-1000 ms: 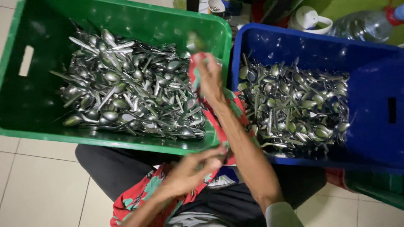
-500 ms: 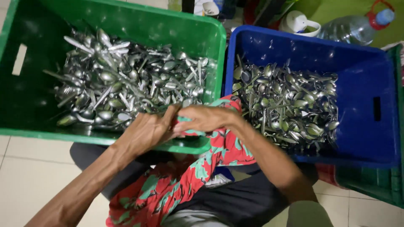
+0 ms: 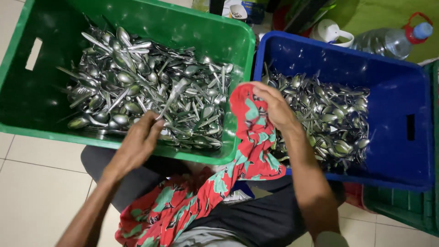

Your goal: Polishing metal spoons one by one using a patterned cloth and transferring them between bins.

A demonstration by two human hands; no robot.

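While a red and green patterned cloth (image 3: 215, 183) drapes over the lap, the left hand (image 3: 137, 142) pinches a fork (image 3: 171, 97) at the green crate (image 3: 201, 36) of cutlery; the right hand (image 3: 274, 107) grips the cloth's upper end beside the blue crate (image 3: 402, 91). Beyond stands a water bottle (image 3: 388, 41).

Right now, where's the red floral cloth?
In the head view the red floral cloth is centre frame, gripped at its top by the right hand between the green crate and the blue crate, trailing down over the lap.
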